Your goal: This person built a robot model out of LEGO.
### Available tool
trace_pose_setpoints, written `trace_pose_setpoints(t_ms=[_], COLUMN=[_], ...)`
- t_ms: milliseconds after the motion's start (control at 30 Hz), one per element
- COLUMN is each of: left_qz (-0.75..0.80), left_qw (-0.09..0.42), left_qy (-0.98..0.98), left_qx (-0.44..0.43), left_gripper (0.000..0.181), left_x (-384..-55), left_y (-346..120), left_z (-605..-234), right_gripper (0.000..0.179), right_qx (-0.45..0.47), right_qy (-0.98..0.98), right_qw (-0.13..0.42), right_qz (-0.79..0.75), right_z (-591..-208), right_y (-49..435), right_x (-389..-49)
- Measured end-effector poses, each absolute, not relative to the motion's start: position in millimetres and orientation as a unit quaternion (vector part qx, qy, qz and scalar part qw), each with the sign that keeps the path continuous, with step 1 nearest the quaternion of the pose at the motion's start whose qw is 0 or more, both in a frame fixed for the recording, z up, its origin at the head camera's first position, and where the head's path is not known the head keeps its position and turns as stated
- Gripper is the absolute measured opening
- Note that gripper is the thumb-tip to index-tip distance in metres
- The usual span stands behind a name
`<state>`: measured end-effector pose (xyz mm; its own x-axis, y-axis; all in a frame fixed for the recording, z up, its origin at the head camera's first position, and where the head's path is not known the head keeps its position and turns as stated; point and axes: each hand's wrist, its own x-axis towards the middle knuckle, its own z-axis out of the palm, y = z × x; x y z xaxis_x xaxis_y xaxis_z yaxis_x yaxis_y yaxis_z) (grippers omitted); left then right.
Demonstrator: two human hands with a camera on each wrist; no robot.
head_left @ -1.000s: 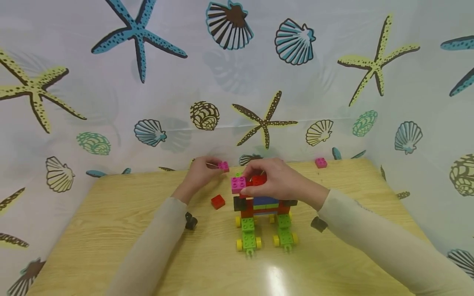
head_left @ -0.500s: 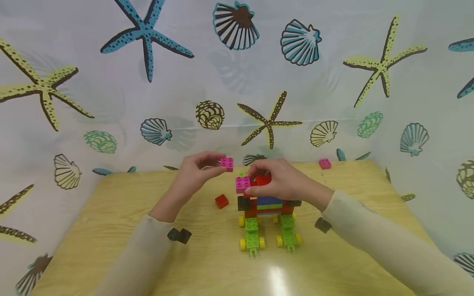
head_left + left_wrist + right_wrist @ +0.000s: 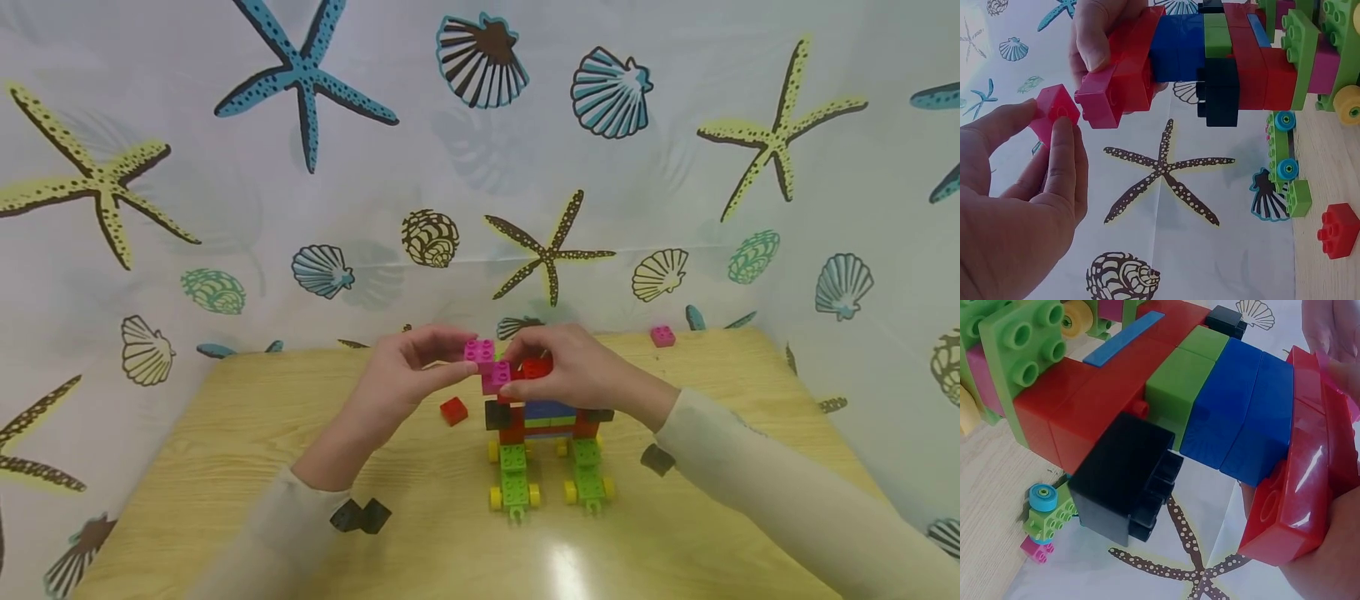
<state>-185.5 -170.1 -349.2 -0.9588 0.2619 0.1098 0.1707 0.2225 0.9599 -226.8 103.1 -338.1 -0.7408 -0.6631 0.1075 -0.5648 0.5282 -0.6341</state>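
In the head view my left hand (image 3: pixel 390 392) pinches a pink brick (image 3: pixel 480 351) between thumb and fingers. A second pink brick (image 3: pixel 1099 100) sits on top of a built figure of red, blue, green and black bricks. The left wrist view shows the held brick's hollow underside facing that brick's studs, a small gap between them. My right hand (image 3: pixel 570 362) grips the red bricks (image 3: pixel 1297 487) at the figure's top. Below, the figure stands on two green wheeled bases (image 3: pixel 514 479) with yellow wheels. My right fingers are partly hidden behind the bricks.
A loose red brick (image 3: pixel 453 410) lies on the wooden table (image 3: pixel 247 450), left of the figure. Another pink brick (image 3: pixel 663 336) lies at the back right. Behind the figure is a green piece with blue wheels (image 3: pixel 1280 147). A shell-patterned cloth (image 3: pixel 375 183) hangs behind the table.
My left hand has lifted the pink brick from the back of the table and brought it right, up to the pink brick on the figure. My right hand keeps its grip.
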Motion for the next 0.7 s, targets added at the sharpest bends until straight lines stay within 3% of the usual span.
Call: trace_pose_setpoints(t_ms=[700], left_qz=[0.595], left_qw=[0.037], left_qy=[0.792], left_qx=[0.132], left_gripper=[0.036], left_x=[-180.3], left_y=[-165.4], left_z=[-352.8], right_gripper=[0.034], right_qx=[-0.345], right_qy=[0.874], right_qw=[0.087], right_qz=[-0.332], right_z=[-339.0], right_y=[103.1], right_x=[-228.1])
